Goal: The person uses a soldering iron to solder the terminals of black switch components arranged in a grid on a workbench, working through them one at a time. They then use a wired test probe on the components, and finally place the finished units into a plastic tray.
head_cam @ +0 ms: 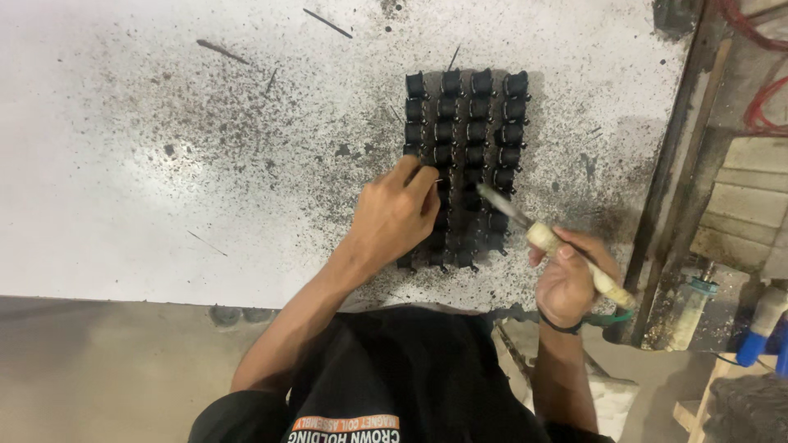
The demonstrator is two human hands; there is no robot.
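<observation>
Several small black parts (pixel 476 131) stand in neat rows on a white, black-speckled table (pixel 164 164). My left hand (pixel 398 213) rests over the lower left rows, fingers pinched on one of the black parts. In my right hand (pixel 566 283) I grip a brush (pixel 546 238) with a pale wooden handle. Its dark bristle tip points up-left and touches the parts in the right-hand rows. The parts under my left hand are hidden.
A dark metal rail (pixel 669 164) runs along the table's right edge. Red hoses (pixel 759 98) and pale boards (pixel 743 205) lie beyond it. A bottle (pixel 685 316) stands at the lower right. Black paint spatter surrounds the rows of parts.
</observation>
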